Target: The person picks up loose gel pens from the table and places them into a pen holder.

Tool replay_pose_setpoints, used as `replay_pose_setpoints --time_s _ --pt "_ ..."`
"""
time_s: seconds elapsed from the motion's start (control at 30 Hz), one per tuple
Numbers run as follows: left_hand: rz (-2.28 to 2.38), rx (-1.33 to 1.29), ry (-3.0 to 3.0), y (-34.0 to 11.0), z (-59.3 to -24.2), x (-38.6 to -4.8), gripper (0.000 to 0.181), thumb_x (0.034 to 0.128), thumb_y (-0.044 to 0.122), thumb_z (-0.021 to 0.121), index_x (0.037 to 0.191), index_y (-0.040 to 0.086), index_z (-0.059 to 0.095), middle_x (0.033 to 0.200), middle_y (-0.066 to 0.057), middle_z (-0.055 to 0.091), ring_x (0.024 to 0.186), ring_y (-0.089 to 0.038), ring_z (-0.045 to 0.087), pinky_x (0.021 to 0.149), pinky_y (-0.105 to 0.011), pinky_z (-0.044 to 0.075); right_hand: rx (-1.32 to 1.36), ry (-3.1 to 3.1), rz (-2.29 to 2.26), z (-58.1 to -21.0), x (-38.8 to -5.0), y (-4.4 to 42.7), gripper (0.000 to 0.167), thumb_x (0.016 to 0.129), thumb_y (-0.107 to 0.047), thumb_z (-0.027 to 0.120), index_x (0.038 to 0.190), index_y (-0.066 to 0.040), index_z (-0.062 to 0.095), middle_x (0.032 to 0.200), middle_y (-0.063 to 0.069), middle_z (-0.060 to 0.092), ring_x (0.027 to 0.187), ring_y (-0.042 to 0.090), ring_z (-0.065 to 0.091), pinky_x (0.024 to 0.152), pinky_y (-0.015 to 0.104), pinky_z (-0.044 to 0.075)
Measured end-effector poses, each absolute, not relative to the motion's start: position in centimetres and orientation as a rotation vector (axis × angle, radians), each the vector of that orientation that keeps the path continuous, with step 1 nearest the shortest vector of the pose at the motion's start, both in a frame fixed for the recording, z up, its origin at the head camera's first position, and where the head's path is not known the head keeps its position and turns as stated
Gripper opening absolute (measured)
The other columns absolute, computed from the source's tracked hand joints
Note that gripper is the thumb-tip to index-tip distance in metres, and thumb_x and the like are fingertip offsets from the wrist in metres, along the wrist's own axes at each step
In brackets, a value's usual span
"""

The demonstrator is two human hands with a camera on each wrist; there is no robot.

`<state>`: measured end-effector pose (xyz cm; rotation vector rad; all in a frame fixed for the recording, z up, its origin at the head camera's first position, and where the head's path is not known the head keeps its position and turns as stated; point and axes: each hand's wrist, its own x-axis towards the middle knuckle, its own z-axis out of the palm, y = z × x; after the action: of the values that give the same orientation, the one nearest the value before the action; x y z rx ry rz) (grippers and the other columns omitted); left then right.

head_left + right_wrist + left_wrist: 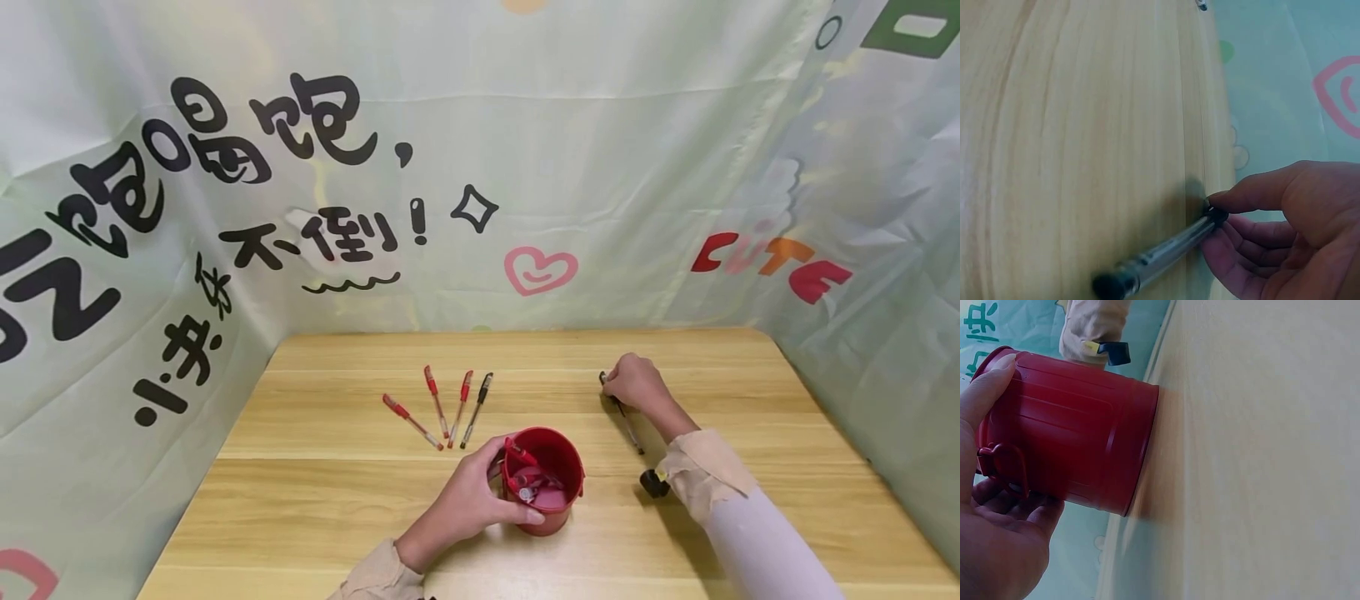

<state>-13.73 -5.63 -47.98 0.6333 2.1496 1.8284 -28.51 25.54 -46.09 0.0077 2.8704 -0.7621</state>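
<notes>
My left hand [472,496] grips a small red bucket [543,521] from its left side, with the thumb near the rim. In the left wrist view the bucket [1079,431] shows ribbed sides and a handle lug. Several red-capped pens [522,481] lean inside it. Farther right, my right hand [637,383] pinches a black pen [628,425] near its far end. The right wrist view has that pen [1166,253] between thumb and fingers, sloping down toward the camera. Whether the pen still touches the table is unclear.
Left of centre, behind the bucket, lie three red pens [431,400] and one black pen [477,408], loosely fanned out. A wooden table [300,500] carries everything. Printed cloth [637,167] hangs around its back and sides. A black wrist camera [654,483] sits below the right sleeve.
</notes>
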Motion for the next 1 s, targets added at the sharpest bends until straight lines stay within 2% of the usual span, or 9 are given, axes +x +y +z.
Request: replay_pose_setpoints --time_s 0.1,0.17,0.43,0.57,0.63,0.7,0.8,0.87,1.0 --pt "1.829 0.627 2.149 -5.6 -47.9 -13.7 0.090 0.0701 0.027 0.098 0.148 0.025 0.052 0.142 0.004 0.064 0.130 -0.011 0.063 0.107 -0.024 0.053 0.013 2.886 -0.741 -46.1 -28.4 25.5 0.023 0.085 -0.009 0.072 0.063 -0.011 0.065 0.055 -0.005 0.049 0.054 0.012 0.044 0.054 0.026 0.040" --pt "1.826 0.624 2.153 -5.7 -47.9 -13.7 0.090 0.0698 0.027 0.098 0.147 0.024 0.052 0.142 0.004 0.064 0.131 -0.011 0.063 0.107 -0.024 0.053 0.015 2.893 -0.733 -46.0 -28.3 25.4 0.022 0.084 -0.009 0.072 0.063 -0.012 0.065 0.055 -0.005 0.049 0.055 0.012 0.043 0.055 0.027 0.040" --pt "1.809 0.623 2.173 -5.6 -48.0 -13.6 0.091 0.0697 0.030 0.098 0.147 0.024 0.052 0.142 0.006 0.064 0.130 -0.011 0.063 0.107 -0.023 0.053 -0.050 2.942 -0.761 -45.4 -27.7 25.0 0.045 0.089 -0.006 0.064 0.055 -0.022 0.039 0.053 -0.009 0.025 0.051 0.009 0.025 0.051 0.025 0.027" --pt "1.810 0.622 2.174 -5.7 -47.9 -13.7 0.091 0.0697 0.030 0.098 0.147 0.026 0.052 0.142 0.006 0.064 0.131 -0.011 0.062 0.106 -0.023 0.053 -0.082 2.956 -0.788 -44.7 -27.4 24.6 0.046 0.090 -0.005 0.063 0.057 -0.022 0.036 0.055 -0.008 0.024 0.052 0.010 0.023 0.051 0.025 0.026" --pt "1.808 0.627 2.175 -5.7 -47.9 -13.7 0.090 0.0697 0.030 0.098 0.147 0.026 0.052 0.142 0.006 0.064 0.131 -0.011 0.062 0.106 -0.023 0.053 -0.078 2.954 -0.789 -44.4 -27.3 24.3 0.041 0.089 -0.006 0.064 0.058 -0.020 0.042 0.055 -0.006 0.030 0.053 0.010 0.027 0.052 0.026 0.029" --pt "1.807 0.629 2.174 -5.7 -47.9 -13.7 0.090 0.0696 0.029 0.098 0.147 0.026 0.052 0.142 0.006 0.064 0.131 -0.011 0.062 0.106 -0.023 0.053 -0.090 2.973 -0.780 -44.2 -27.1 24.1 0.029 0.089 -0.007 0.065 0.062 -0.014 0.056 0.058 -0.001 0.048 0.054 0.010 0.036 0.054 0.026 0.037" --pt "1.810 0.632 2.171 -5.6 -47.9 -13.7 0.090 0.0698 0.030 0.098 0.147 0.025 0.052 0.142 0.006 0.064 0.130 -0.011 0.063 0.106 -0.023 0.053 -0.112 3.002 -0.774 -43.9 -26.8 23.8 0.012 0.090 -0.008 0.066 0.085 -0.003 0.075 0.082 0.014 0.073 0.062 0.013 0.056 0.062 0.032 0.053" --pt "1.813 0.632 2.167 -5.6 -47.9 -13.6 0.090 0.0701 0.029 0.098 0.147 0.025 0.052 0.142 0.006 0.064 0.131 -0.011 0.063 0.106 -0.023 0.053 -0.134 3.022 -0.778 -43.7 -26.7 23.5 0.019 0.091 -0.010 0.066 0.102 0.001 0.078 0.103 0.021 0.078 0.071 0.017 0.066 0.070 0.038 0.060" --pt "1.816 0.630 2.165 -5.6 -47.8 -13.6 0.090 0.0703 0.029 0.098 0.148 0.026 0.052 0.142 0.005 0.064 0.131 -0.011 0.062 0.107 -0.024 0.053 -0.146 3.026 -0.803 -43.2 -26.3 23.0 0.024 0.093 -0.012 0.067 0.109 0.003 0.077 0.107 0.023 0.077 0.078 0.021 0.071 0.074 0.042 0.062"
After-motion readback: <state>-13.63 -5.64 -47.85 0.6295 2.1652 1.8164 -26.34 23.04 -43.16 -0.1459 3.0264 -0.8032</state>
